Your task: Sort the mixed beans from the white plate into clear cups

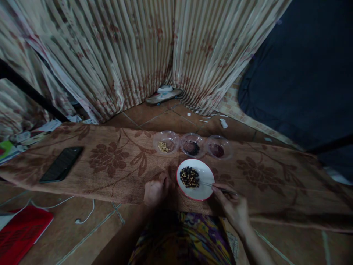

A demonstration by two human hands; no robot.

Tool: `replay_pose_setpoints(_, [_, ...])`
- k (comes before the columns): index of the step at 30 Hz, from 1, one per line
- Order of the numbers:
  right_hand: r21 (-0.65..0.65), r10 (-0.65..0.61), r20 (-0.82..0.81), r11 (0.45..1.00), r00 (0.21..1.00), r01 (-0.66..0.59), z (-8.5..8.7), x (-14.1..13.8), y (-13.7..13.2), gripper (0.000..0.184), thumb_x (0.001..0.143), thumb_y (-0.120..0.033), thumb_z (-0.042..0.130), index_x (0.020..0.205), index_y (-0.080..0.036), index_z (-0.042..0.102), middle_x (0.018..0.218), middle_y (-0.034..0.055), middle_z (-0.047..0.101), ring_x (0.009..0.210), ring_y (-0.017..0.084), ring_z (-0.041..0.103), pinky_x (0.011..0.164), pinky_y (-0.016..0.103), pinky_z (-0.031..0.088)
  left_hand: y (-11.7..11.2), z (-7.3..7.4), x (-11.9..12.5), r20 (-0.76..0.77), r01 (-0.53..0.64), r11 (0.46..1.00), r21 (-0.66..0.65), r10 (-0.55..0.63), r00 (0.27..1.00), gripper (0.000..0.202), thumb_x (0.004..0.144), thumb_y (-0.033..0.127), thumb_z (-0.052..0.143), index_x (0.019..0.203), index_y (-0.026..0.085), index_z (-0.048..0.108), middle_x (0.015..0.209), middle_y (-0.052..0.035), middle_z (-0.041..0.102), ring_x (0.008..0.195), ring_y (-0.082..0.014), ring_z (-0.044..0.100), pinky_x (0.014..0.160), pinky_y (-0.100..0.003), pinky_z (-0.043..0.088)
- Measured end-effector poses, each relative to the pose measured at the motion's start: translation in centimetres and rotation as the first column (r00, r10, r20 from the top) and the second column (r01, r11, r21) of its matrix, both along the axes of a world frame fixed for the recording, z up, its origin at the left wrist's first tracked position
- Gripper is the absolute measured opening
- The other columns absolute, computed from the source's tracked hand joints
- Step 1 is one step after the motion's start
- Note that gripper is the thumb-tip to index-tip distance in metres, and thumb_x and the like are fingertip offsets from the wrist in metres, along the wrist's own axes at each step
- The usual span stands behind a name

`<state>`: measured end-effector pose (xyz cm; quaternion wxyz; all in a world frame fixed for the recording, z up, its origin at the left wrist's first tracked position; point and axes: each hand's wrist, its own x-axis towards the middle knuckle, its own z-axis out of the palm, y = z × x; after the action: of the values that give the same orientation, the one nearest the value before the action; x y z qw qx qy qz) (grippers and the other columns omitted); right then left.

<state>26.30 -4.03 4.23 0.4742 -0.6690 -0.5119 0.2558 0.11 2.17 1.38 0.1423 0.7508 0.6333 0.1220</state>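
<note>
A white plate (206, 173) with a red rim holds a heap of mixed dark and pale beans (189, 177). My right hand (231, 204) is closed on metal tweezers (212, 186) whose tips reach onto the plate beside the heap. My left hand (156, 190) rests curled in a loose fist on the cloth just left of the plate; nothing shows in it. Behind the plate stand three clear bowls: one with pale beans (166, 142), one with black beans (192, 145), one with reddish beans (218, 147).
A brown floral cloth (110, 162) covers the low surface. A black phone (61, 164) lies on its left part. A red book (22, 230) and a white cable (84, 217) lie on the tiled floor. Striped curtains (132, 55) hang behind; a sandal (164, 95) sits beneath them.
</note>
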Motion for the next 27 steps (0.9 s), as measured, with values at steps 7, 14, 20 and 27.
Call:
replay_pose_setpoints(7, [0.012, 0.078, 0.046, 0.997, 0.996, -0.079, -0.7, -0.9, 0.8, 0.025, 0.081, -0.045, 0.065, 0.08, -0.021, 0.074, 0.094, 0.0086, 0.072, 0.087, 0.022, 0.068, 0.074, 0.033, 0.056, 0.0, 0.1, 0.1, -0.026, -0.006, 1.0, 0.016, 0.007, 1.0, 0.022, 0.093, 0.03, 0.041, 0.092, 0.022, 0.061, 0.081, -0.0036, 0.071, 0.073, -0.0159, 0.065, 0.061, -0.024, 0.038])
replay_pose_setpoints(14, [-0.005, 0.134, 0.085, 0.991, 0.987, -0.134, -0.4, -0.7, 0.9, 0.025, 0.082, -0.045, 0.064, 0.082, -0.022, 0.074, 0.094, 0.0075, 0.073, 0.088, 0.023, 0.069, 0.076, 0.033, 0.056, 0.0, 0.0, 0.1, -0.045, -0.011, 1.0, -0.011, 0.011, 0.999, 0.022, 0.093, 0.031, 0.041, 0.094, 0.021, 0.062, 0.08, -0.0042, 0.071, 0.073, -0.0162, 0.066, 0.058, -0.023, 0.036])
replay_pose_setpoints(20, [0.012, 0.107, 0.087, 0.994, 0.991, -0.108, -1.1, -0.5, 1.1, 0.024, 0.08, -0.045, 0.065, 0.08, -0.022, 0.074, 0.092, 0.0074, 0.074, 0.085, 0.023, 0.07, 0.07, 0.031, 0.057, 0.0, -0.2, 0.0, -0.024, 0.007, 1.0, 0.018, -0.006, 1.0, 0.022, 0.094, 0.03, 0.041, 0.093, 0.022, 0.061, 0.08, -0.0041, 0.071, 0.073, -0.0163, 0.066, 0.06, -0.024, 0.037])
replay_pose_setpoints(27, [-0.007, 0.099, 0.08, 0.995, 0.992, -0.098, -0.2, -0.6, 0.7, 0.023, 0.081, -0.044, 0.065, 0.082, -0.023, 0.074, 0.091, 0.0073, 0.073, 0.089, 0.024, 0.069, 0.077, 0.035, 0.057, -0.1, -0.2, -0.1, -0.017, 0.006, 1.0, 0.015, -0.006, 1.0, 0.022, 0.094, 0.03, 0.04, 0.093, 0.022, 0.061, 0.079, -0.0032, 0.071, 0.072, -0.016, 0.066, 0.059, -0.024, 0.036])
